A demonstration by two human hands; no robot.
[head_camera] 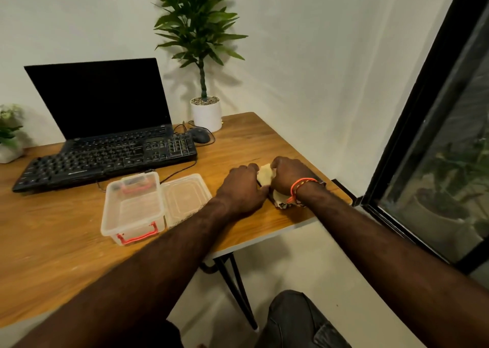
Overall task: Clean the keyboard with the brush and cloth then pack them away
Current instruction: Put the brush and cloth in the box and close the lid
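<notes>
A pale yellow cloth (265, 176) lies bunched on the right part of the wooden table (66, 231). My left hand (242, 188) and my right hand (289, 174) both grip it, fingers curled, one at each side. More of the cloth shows under my right wrist. The black keyboard (105, 159) lies at the back left in front of a laptop. An open clear plastic box (132, 207) with red latches stands left of my hands, its lid (185, 198) flat beside it. No brush can be made out; something small lies at the box's far end.
A black laptop (100, 98) stands behind the keyboard. A mouse (200, 135) and a potted plant (206, 113) sit at the back. Another small plant (9, 135) is at the far left. The table's right edge (341, 188) is close to my right hand, with a dark window frame (412, 135) beyond.
</notes>
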